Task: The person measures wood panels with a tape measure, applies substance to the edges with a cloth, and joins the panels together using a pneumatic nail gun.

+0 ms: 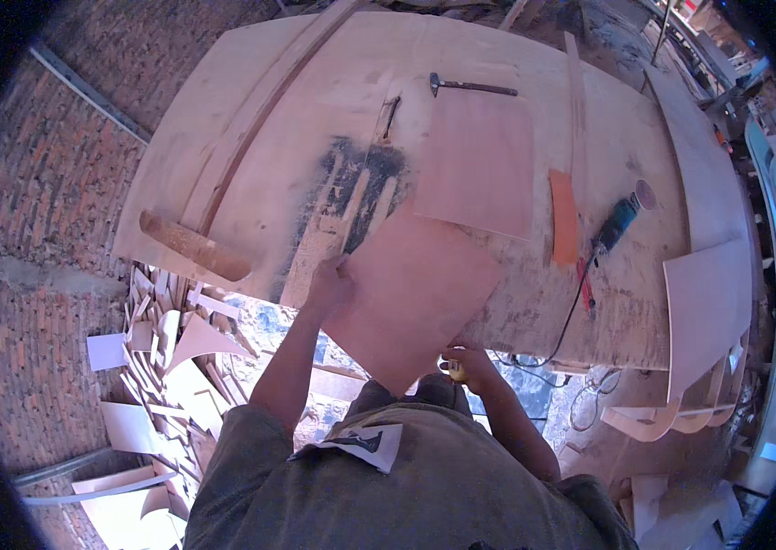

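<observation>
A square reddish plywood sheet (pixel 415 289) lies tilted at the table's near edge, with one corner pointing toward my body. My left hand (pixel 331 284) grips its left edge, fingers closed at the rim. At the sheet's near right edge, my right hand (pixel 475 363) is closed around a yellow tape measure (pixel 453 368). Whether any tape is drawn out, I cannot make out. Just beyond, a second plywood sheet (pixel 478 165) rests flat on the table and meets the first one's far corner.
On the large wooden table (pixel 269 183) are a hammer (pixel 475 88), an orange strip (pixel 563 218), a corded teal power tool (pixel 617 225) and a long wooden bar (pixel 260 119). Wood offcuts (pixel 163 367) pile up at left by the brick wall (pixel 30 211). Curved panels (pixel 704 312) stand right.
</observation>
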`<state>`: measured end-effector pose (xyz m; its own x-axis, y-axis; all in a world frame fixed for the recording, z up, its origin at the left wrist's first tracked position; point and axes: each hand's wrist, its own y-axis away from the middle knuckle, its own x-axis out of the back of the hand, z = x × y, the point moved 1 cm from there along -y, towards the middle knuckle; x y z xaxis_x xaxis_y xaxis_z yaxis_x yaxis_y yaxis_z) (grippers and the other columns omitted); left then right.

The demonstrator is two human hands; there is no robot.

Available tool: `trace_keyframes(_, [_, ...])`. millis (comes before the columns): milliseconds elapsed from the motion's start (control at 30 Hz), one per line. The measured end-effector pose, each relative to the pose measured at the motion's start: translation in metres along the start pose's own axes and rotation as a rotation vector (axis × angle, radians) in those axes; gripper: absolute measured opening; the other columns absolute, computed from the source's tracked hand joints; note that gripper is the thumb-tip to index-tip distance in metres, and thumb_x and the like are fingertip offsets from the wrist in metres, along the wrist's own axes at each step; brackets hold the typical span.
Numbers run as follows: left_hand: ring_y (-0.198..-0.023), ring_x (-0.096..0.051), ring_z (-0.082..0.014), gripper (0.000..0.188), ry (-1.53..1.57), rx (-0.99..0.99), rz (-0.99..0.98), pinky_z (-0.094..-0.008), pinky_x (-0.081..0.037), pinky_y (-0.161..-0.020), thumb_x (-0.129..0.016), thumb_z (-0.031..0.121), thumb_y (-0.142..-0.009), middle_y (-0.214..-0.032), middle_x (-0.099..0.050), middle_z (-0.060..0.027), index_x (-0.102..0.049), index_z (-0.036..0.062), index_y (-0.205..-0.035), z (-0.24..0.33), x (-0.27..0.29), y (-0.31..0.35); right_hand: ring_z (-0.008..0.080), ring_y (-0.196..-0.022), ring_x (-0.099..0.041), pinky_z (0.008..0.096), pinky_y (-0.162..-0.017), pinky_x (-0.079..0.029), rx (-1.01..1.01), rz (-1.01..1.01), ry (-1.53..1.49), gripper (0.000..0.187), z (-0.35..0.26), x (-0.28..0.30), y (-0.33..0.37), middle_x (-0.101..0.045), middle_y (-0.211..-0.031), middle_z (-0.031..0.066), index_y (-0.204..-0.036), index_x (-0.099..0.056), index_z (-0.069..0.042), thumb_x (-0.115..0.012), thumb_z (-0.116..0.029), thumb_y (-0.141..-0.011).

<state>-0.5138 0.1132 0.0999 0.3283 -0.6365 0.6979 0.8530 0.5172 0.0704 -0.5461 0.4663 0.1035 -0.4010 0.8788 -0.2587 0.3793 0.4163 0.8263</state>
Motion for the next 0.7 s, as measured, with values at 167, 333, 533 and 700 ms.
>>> trace_keyframes(167, [-0.093,-0.062,-0.0363,0.042,-0.344,-0.109,-0.055,-0.0458,-0.047,-0.089,-0.068,0.014,-0.076,-0.098,-0.064,-0.023,-0.064,0.0009,-0.115,-0.012,0.03,-0.019,0.0183,-0.078,-0.062,0.0349,-0.053,-0.051,0.062,-0.089,0.271,0.026,0.013,-0.034,-0.011,-0.063,-0.096,0.007,-0.104,-0.063,-0.007,-0.07,-0.013,-0.08])
trace_keyframes(333, [-0.112,-0.051,-0.0411,0.044,-0.264,-0.148,0.344,-0.0502,-0.042,-0.095,-0.074,0.019,-0.075,-0.12,-0.054,-0.0252,-0.06,-0.0006,-0.113,-0.002,0.057,0.008,0.015,-0.073,-0.058,0.0336,-0.055,-0.05,0.28,0.047,0.239,0.029,-0.012,0.01,0.001,-0.061,-0.088,0.003,-0.107,-0.064,-0.011,-0.068,-0.017,-0.079])
trace_keyframes(533, [-0.091,-0.043,-0.0268,0.038,0.127,0.183,0.648,-0.0416,-0.038,-0.086,-0.076,0.022,-0.079,-0.093,-0.045,-0.0112,-0.05,-0.0012,-0.095,-0.009,0.036,0.122,0.0316,-0.094,-0.063,0.0423,-0.081,-0.051,0.56,0.669,0.862,0.046,-0.118,0.091,-0.006,-0.061,-0.108,0.0185,-0.117,-0.06,-0.009,-0.071,-0.017,-0.073])
trace_keyframes(700, [-0.094,-0.054,-0.0232,0.072,0.605,0.995,0.42,-0.0367,-0.046,-0.079,-0.08,0.033,-0.078,-0.106,-0.054,-0.0133,-0.041,-0.0036,-0.126,-0.021,-0.027,0.179,0.039,-0.115,-0.054,0.0454,-0.096,-0.044,0.391,0.94,1.352,0.061,-0.188,0.109,-0.038,-0.058,-0.12,0.0249,-0.127,-0.055,-0.007,-0.073,-0.025,-0.071])
